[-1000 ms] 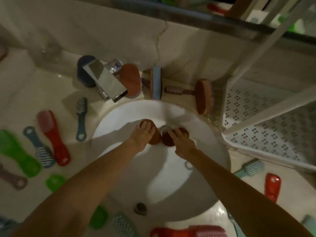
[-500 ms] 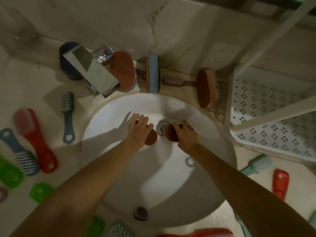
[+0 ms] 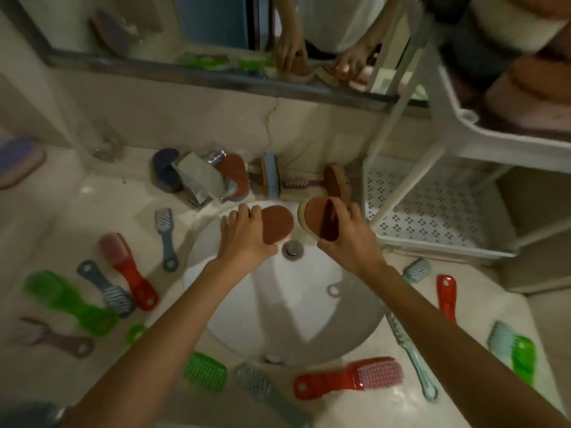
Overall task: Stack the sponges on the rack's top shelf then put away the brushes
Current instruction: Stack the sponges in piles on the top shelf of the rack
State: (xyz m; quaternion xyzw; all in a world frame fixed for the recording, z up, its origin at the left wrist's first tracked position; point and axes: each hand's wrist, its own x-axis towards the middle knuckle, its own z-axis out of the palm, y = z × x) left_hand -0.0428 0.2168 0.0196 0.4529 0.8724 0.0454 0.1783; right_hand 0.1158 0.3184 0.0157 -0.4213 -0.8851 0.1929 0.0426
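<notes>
My left hand (image 3: 244,236) grips a flat brown oval sponge (image 3: 276,223) above the white basin (image 3: 278,319). My right hand (image 3: 349,239) holds a second brown sponge with a pale underside (image 3: 315,217), lifted over the basin's far rim. More brown and blue sponges (image 3: 236,174) lean against the wall behind the tap (image 3: 200,180). The white rack (image 3: 463,134) stands to the right; its top shelf holds several pink and brown sponges (image 3: 531,91). Plastic brushes lie all around the basin, among them a red one (image 3: 128,270) on the left and another red one (image 3: 349,378) at the front.
A mirror (image 3: 216,29) runs along the wall above the counter and reflects my hands. The rack's perforated lower shelf (image 3: 432,211) sits at counter height on the right. A glass (image 3: 105,143) stands at the back left. Green, blue and teal brushes cover the counter on both sides.
Both hands have lifted their sponges out of the bottom of the basin, up toward the far rim. The view has tilted up, bringing the mirror and the rack's top shelf into sight.
</notes>
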